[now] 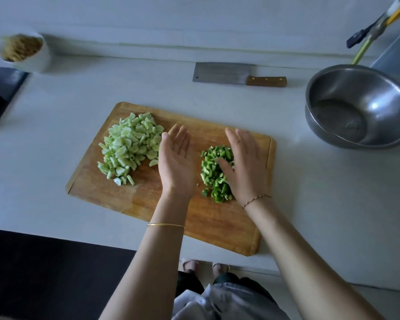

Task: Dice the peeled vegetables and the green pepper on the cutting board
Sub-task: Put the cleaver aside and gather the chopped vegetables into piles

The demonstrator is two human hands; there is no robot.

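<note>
As the left hand (176,162) and right hand (245,167) spread straight, empty fingers, a hasty scoop could scatter diced pepper (211,172) off the cutting board (148,204).

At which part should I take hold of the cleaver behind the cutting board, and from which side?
Grip the wooden handle of the cleaver, coming from the right and from above, probably with the right hand. The cleaver lies flat, its handle pointing right and its broad blade pointing left, so the handle is the safe, free end.
</note>
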